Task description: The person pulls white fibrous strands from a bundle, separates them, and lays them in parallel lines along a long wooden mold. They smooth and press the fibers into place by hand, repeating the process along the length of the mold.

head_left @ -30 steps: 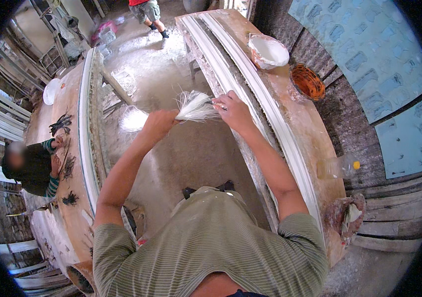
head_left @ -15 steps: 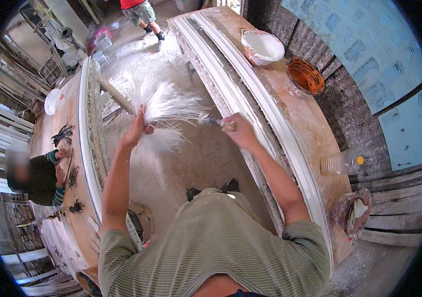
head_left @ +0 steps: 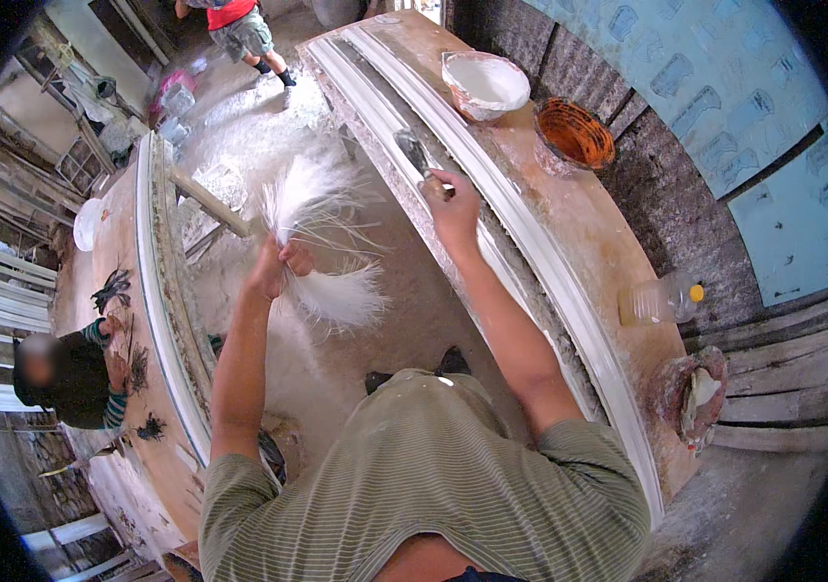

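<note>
Head view, observed from beside the worker: the left hand (head_left: 278, 267) has its fingers pressed together around the waist of a white fibre bundle (head_left: 305, 199), which is in the air over the aisle, touching neither bench. It is gripped at the middle, presumably so that both ends stay free; one tuft fans upward beyond the fist, the other spreads to its right. The right hand (head_left: 456, 206) pinches the handle of a brush-like tool (head_left: 412, 148) between thumb and fingers, its dark head pointing away, which would keep the fingers off the working end. That head appears over the aisle-side edge of the right bench (head_left: 584, 218), near the inner of two long white strips; contact cannot be confirmed. Both strips run parallel to that edge, apparently for access from the aisle. Along the opposite, wall-side edge stand a white bowl (head_left: 462, 100), an orange bowl (head_left: 574, 128), a clear bottle (head_left: 661, 302) lying on its side and a crusted dish (head_left: 700, 393), presumably set there to leave the strips reachable. Across the aisle, a co-worker (head_left: 69, 373) handles dark strands (head_left: 139, 367) at the outer edge of the left bench (head_left: 123, 228).
</note>
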Demonstrator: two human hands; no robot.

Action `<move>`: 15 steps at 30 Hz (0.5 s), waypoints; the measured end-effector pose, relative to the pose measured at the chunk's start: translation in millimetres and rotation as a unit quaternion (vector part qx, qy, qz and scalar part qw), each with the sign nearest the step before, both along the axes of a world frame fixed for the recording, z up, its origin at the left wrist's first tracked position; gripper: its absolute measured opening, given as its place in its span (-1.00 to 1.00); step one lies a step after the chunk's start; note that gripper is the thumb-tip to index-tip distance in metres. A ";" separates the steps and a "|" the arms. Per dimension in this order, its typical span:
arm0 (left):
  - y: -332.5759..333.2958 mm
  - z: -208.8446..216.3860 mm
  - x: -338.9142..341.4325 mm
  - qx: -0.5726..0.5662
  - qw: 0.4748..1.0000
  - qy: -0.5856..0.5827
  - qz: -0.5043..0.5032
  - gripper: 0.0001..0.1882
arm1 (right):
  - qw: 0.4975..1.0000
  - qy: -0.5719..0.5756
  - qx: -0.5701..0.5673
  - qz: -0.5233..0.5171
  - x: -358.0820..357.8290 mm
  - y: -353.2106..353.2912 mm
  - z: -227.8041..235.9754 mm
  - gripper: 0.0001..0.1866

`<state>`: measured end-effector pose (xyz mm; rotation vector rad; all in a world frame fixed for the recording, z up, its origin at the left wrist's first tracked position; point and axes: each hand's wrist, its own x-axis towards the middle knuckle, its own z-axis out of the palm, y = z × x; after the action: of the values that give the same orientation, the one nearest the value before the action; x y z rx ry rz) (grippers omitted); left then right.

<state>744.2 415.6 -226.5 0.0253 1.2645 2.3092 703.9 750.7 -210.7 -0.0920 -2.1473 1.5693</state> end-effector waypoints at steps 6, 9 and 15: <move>6.0 5.5 -4.8 0.086 0.996 0.030 -0.016 -0.50 | 0.973 -0.010 0.132 0.186 29.8 26.7 -12.8 -0.72; 19.5 2.9 -5.6 0.088 0.994 -0.060 0.033 -0.44 | 0.952 0.001 0.171 0.254 41.8 2.7 3.6 -0.70; 51.9 11.5 -6.7 0.077 0.996 -0.011 -0.050 -0.44 | 0.998 -0.024 0.021 0.061 -8.2 -25.2 -21.4 -0.72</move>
<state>737.5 467.5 -215.0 0.1126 1.0477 2.3096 695.6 725.5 -232.1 0.0143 -2.2599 1.6032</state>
